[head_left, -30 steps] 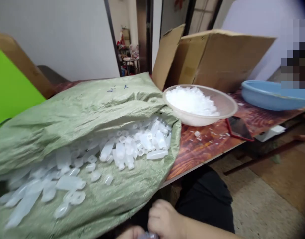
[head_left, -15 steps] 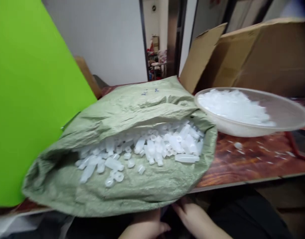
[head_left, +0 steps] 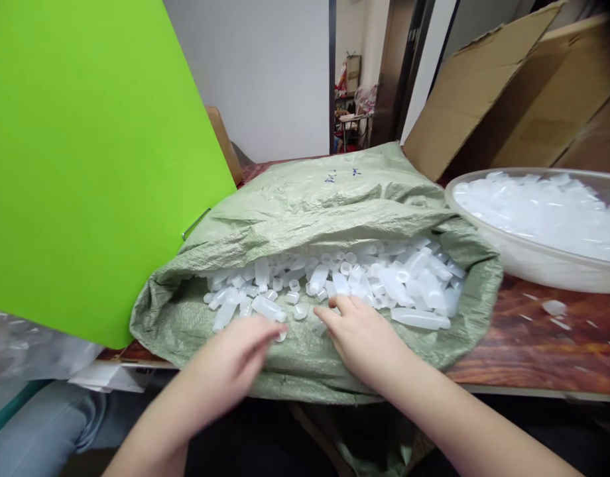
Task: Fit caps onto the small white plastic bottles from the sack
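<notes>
An open green woven sack (head_left: 305,371) lies on its side, its mouth facing me. Small translucent white plastic bottles (head_left: 420,318) and short caps (head_left: 300,311) spill across its lower flap. My left hand (head_left: 238,351) is over the flap's left part, slightly blurred. Its fingers are closed together, with a bit of white piece at the tips; what they hold is mostly hidden. To the right, my right hand (head_left: 367,338) reaches in at the edge of the heap. Its fingers are apart, the tips close to the loose pieces.
A wide translucent bowl (head_left: 548,265) heaped with white pieces stands on the right of the wood-patterned table (head_left: 524,344), where scraps lie scattered. A bright green panel (head_left: 101,165) rises at left. Cardboard flaps (head_left: 479,86) stand behind the bowl. Someone's jeans-clad leg (head_left: 46,430) shows lower left.
Both hands have come up from below the sack's front edge onto its flap among the pieces. My view has turned left, and the sack's lower edge is folded differently.
</notes>
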A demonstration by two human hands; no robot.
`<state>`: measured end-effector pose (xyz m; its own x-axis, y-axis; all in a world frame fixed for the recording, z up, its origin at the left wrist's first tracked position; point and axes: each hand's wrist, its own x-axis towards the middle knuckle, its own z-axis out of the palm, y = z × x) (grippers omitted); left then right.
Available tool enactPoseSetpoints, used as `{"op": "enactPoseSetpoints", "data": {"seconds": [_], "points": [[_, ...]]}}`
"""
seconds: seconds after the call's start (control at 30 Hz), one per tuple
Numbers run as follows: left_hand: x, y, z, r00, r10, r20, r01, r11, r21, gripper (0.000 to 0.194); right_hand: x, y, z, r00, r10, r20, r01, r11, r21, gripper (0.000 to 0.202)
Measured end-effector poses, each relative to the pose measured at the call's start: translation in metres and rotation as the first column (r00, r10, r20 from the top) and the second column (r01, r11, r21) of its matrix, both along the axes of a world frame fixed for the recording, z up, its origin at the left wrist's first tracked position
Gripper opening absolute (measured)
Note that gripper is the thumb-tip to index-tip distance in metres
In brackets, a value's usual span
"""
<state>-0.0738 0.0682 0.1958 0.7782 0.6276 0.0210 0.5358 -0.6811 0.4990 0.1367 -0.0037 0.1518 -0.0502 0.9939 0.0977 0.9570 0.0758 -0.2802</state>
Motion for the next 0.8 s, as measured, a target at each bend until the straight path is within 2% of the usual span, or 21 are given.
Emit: {"op": "enactPoseSetpoints", "data": {"seconds": [0.03,0.07,0.1,0.2,0.27,0.33,0.43,0.53,0.67,0.73,0.8], "points": [[-0.002,0.015,-0.001,0.995,0.058,-0.082,-0.041,0.979,0.198,0.037,-0.003,0.007,-0.005,0.999,0.004,0.041,-0.003,1.0,-0.003,0.029],[-0.003,0.028,-0.004,0.982,0.07,-0.176,-0.011,0.949,0.316,0.038,-0.005,0.012,-0.008,0.998,0.005,0.064,-0.005,1.0,-0.001,0.027],[-0.002,0.04,-0.008,0.965,0.068,-0.252,0.031,0.929,0.369,0.037,-0.007,0.014,-0.012,0.997,0.003,0.075,-0.004,1.0,0.008,0.024],[0.007,0.061,-0.022,0.924,0.04,-0.38,0.125,0.908,0.401,0.034,-0.006,0.01,-0.016,0.998,0.003,0.061,-0.005,0.999,0.035,0.021],[0.012,0.064,-0.029,0.928,0.032,-0.372,0.135,0.901,0.413,0.031,-0.005,0.004,-0.015,1.0,-0.007,0.026,0.006,0.999,0.044,0.021],[0.015,0.064,-0.033,0.941,0.031,-0.336,0.121,0.897,0.424,0.029,-0.006,0.0,-0.013,1.0,0.01,-0.027,-0.008,0.998,0.067,0.031],[0.015,0.063,-0.033,0.963,0.046,-0.265,0.086,0.882,0.464,0.027,-0.013,0.003,-0.009,0.985,0.165,-0.06,-0.156,0.979,0.128,0.045],[0.012,0.058,-0.025,0.985,0.044,-0.169,0.053,0.847,0.529,0.028,-0.024,0.015,-0.009,0.973,0.23,-0.008,-0.226,0.963,0.147,0.038],[0.004,0.029,-0.016,0.993,0.113,0.019,-0.106,0.85,0.516,0.023,-0.034,0.031,-0.016,0.99,0.142,0.024,-0.144,0.98,0.134,0.015],[0.0,0.007,-0.019,0.978,0.17,0.123,-0.207,0.886,0.415,0.017,-0.035,0.035,-0.019,0.994,0.111,0.016,-0.112,0.983,0.144,0.011],[-0.002,-0.015,-0.028,0.961,0.231,0.152,-0.26,0.941,0.217,0.013,-0.033,0.034,-0.019,0.995,0.098,0.001,-0.097,0.982,0.163,0.012]]}}
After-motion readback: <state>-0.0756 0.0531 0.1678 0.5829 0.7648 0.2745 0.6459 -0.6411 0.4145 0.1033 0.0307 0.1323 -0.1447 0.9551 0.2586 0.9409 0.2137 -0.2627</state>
